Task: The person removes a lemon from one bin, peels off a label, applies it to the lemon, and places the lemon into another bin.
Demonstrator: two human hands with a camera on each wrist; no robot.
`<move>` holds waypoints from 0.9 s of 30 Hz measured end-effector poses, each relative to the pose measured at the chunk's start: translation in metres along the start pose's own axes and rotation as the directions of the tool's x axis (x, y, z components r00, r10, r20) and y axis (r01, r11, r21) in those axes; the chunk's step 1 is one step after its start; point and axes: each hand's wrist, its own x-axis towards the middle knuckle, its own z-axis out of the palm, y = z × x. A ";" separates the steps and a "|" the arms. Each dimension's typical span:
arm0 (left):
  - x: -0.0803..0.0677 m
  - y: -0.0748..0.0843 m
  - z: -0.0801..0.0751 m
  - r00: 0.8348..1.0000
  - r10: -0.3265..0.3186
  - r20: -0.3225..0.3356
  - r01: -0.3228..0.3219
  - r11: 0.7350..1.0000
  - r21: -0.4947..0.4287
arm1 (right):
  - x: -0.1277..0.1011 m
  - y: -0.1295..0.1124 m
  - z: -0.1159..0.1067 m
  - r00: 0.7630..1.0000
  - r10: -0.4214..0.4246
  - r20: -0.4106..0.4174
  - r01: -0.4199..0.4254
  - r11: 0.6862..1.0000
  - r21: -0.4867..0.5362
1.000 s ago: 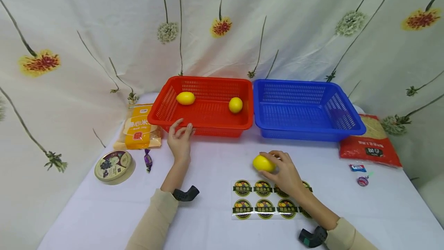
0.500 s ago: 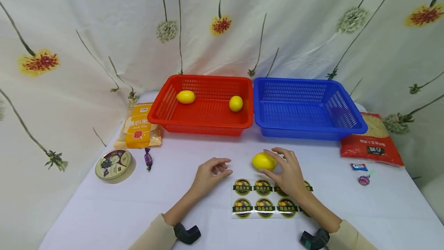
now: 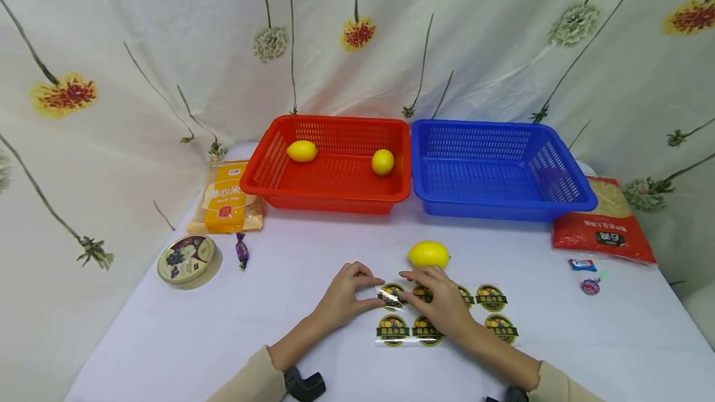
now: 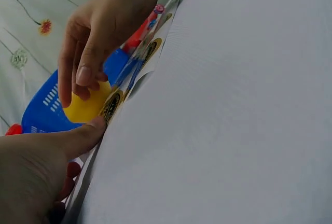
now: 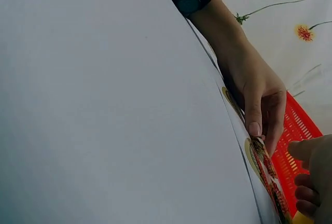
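Observation:
A clear sticker sheet (image 3: 485, 315) with round green-and-yellow labels lies on the white table near the front edge. My left hand (image 3: 378, 293) pinches its upper left corner, which is lifted a little; in the left wrist view the thumb (image 4: 78, 138) lies against the sheet's edge (image 4: 140, 73). My right hand (image 3: 405, 287) has curled fingers on the top-left sticker (image 3: 393, 295). A yellow lemon (image 3: 428, 254) lies free on the table just behind both hands. The red basket (image 3: 329, 194) holds two more lemons (image 3: 301, 151) (image 3: 382, 161).
An empty blue basket (image 3: 503, 206) stands right of the red one. A yellow packet (image 3: 226, 200), a round tin (image 3: 187, 259) and a wrapped candy (image 3: 242, 251) lie at the left. At the right are a red bag (image 3: 606, 225) and two small candies (image 3: 583, 275).
My right hand let go of the lemon and came down onto the sticker sheet. My left hand moved from the red basket's rim to the sheet's left corner. The lemon stays on the table.

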 end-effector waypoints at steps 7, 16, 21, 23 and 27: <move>0.002 0.000 -0.003 0.998 -0.051 -0.031 0.045 0.984 -0.171 | 0.007 -0.002 0.007 0.999 -0.007 0.045 0.006 1.000 0.020; 0.004 0.026 -0.022 0.979 -0.193 0.067 0.204 0.889 -0.411 | 0.011 -0.003 0.009 1.000 0.002 -0.001 -0.001 0.992 0.124; 0.007 0.035 -0.030 0.970 -0.227 0.087 0.242 0.864 -0.441 | 0.013 -0.003 0.008 1.000 0.027 -0.008 -0.025 0.981 0.191; 0.008 0.034 -0.030 0.965 -0.245 0.089 0.258 0.853 -0.454 | 0.013 -0.003 0.008 1.000 0.028 -0.006 -0.026 0.978 0.206; 0.007 0.024 -0.022 0.954 -0.286 0.088 0.293 0.840 -0.456 | 0.014 -0.004 0.008 0.999 0.045 0.010 -0.046 0.970 0.237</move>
